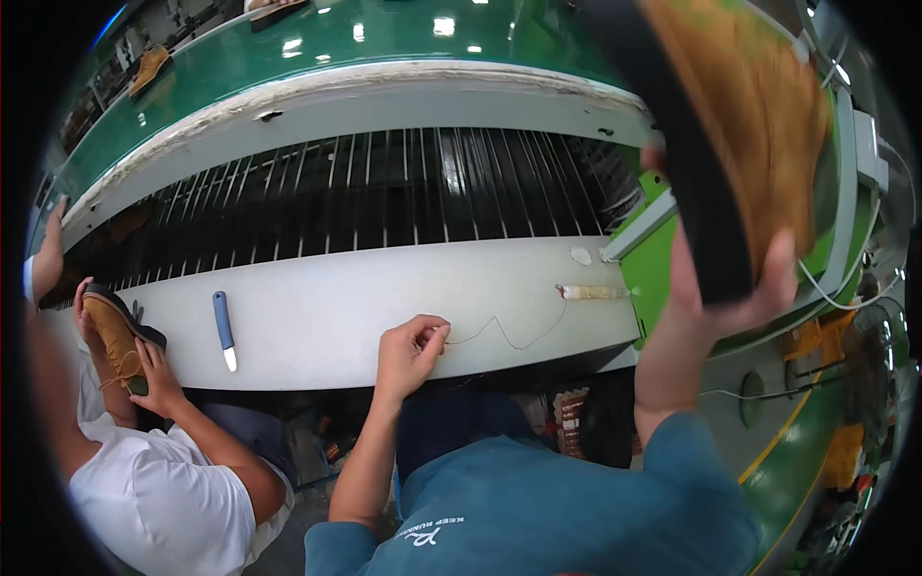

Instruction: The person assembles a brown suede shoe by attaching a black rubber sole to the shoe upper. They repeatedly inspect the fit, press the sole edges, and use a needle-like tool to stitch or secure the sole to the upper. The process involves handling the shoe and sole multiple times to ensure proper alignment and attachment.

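High on the right, close to the camera, my right hand (740,283) grips a tan suede shoe (754,125) with a thick black sole turned toward the left. The shoe's top is cut off by the picture's edge. Over the white work surface (317,326), my left hand (413,350) has its thumb and forefinger pinched on a thin dark thread (495,322). That thread runs in a loose zigzag to a pale wound spool (591,292) lying at the right end of the surface.
A blue-handled knife (223,322) lies left of my left hand. Beside me a co-worker in a white shirt (178,480) holds a tan laced shoe (117,336). Beyond are a rack of metal rods (384,187) and a green belt (384,48); a green metal frame (658,259) stands right.
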`<state>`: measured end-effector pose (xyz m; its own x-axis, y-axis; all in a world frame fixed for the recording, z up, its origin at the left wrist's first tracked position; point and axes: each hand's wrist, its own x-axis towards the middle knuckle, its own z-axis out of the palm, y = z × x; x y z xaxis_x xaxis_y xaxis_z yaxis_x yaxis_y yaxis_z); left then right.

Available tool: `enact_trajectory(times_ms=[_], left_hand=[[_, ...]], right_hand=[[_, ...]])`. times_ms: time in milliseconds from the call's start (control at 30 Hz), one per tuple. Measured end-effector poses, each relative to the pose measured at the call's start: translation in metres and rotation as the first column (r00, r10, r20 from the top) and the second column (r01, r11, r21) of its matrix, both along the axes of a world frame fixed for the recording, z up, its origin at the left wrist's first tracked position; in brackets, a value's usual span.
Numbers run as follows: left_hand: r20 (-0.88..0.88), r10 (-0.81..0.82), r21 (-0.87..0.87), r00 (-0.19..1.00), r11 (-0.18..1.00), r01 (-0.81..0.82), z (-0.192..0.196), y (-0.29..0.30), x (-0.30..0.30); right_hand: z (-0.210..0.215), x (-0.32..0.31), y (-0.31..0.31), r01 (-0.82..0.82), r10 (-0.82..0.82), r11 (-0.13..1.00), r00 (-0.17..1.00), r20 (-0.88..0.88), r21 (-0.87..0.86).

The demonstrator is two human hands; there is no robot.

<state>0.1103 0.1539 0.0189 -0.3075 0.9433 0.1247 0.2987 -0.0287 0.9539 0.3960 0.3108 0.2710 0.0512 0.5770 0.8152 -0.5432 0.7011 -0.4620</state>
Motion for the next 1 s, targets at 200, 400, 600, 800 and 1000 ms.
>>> enact_trajectory(times_ms=[200, 400, 600, 800, 1000], left_hand=[[-0.055, 0.072, 0.062, 0.996, 0.996, -0.068, -0.002, -0.004, -0.001], [-0.066, 0.055, 0.107, 0.996, 0.993, -0.048, 0.002, 0.009, 0.007], [-0.105, 0.079, 0.123, 0.991, 0.990, -0.065, 0.009, 0.000, 0.000], [-0.092, 0.100, 0.111, 0.991, 0.990, -0.090, -0.002, -0.016, -0.012], [-0.070, 0.063, 0.116, 0.996, 0.992, -0.055, -0.002, -0.003, -0.001]], right_hand=[[0.130, -0.237, 0.089, 0.051, -0.031, 0.888, 0.998, -0.051, 0.457], [0.090, -0.401, 0.213, 0.281, -0.464, 0.885, 0.604, 0.649, 0.371], [0.077, -0.412, 0.214, 0.076, -0.315, 0.946, 0.428, 0.847, 0.314], [0.097, -0.344, 0.148, -0.130, 0.034, 0.991, 0.212, 0.977, -0.007], [0.082, -0.190, 0.276, 0.195, -0.376, 0.913, 0.066, 0.924, 0.358]])
